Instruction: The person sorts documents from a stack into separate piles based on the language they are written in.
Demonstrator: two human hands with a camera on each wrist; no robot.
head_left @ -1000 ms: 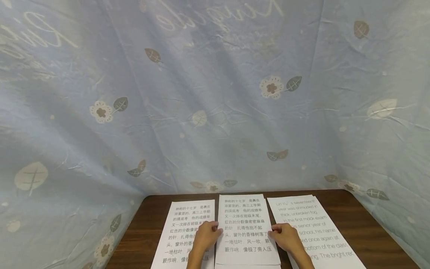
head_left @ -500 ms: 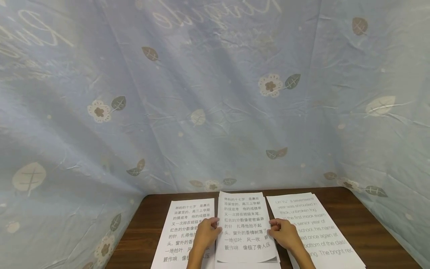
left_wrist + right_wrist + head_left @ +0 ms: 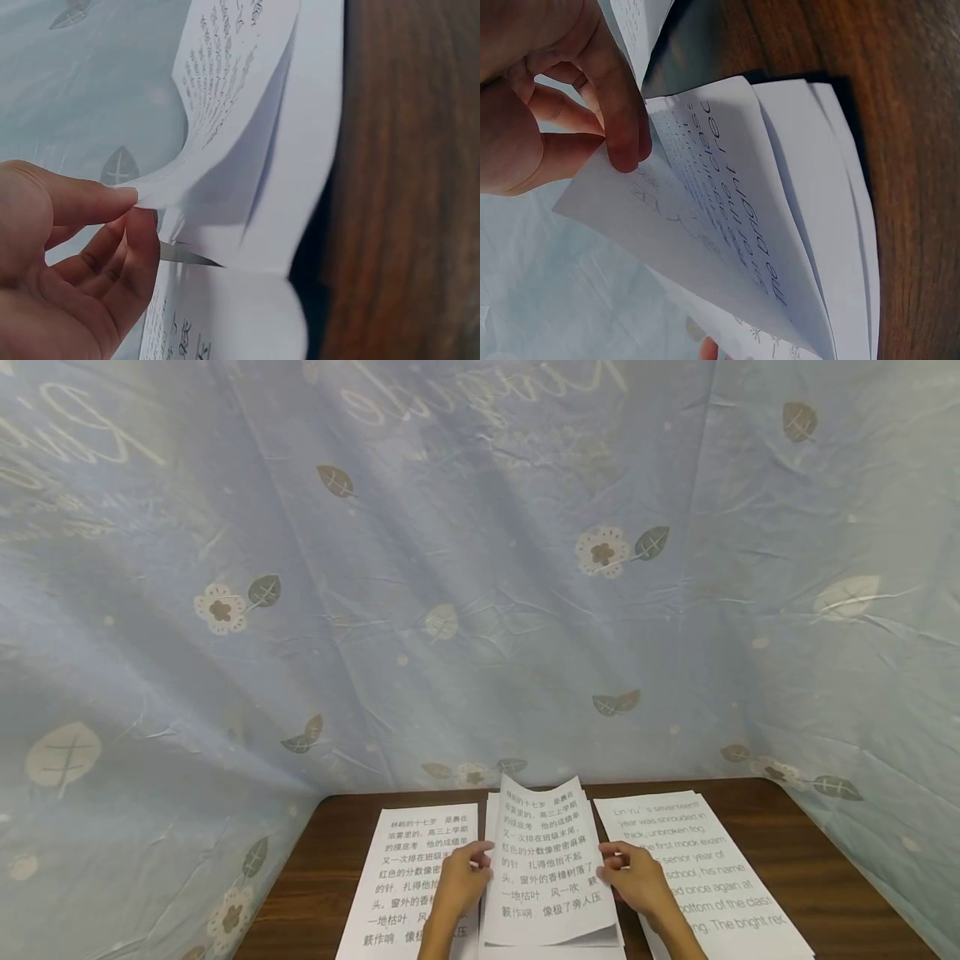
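A white sheet of paper with printed Chinese text is raised off the middle paper stack. Its top edge curls upward in the head view. My left hand pinches the sheet's left edge; in the left wrist view, thumb and forefinger meet on that edge and the paper bends away from them. On the opposite side, my right hand pinches the right edge, and the right wrist view shows the sheet's corner sticking out past the fingers.
Left of the middle lies another stack of Chinese-text sheets, partly covered by my left hand. An English-text stack lies at the right, partly behind my right hand. Under them is a dark wooden table; a patterned blue curtain hangs behind.
The middle sheet has come up off its stack, and its top corners now curl up and inward. Both hands stay at its sides, nearly in place.
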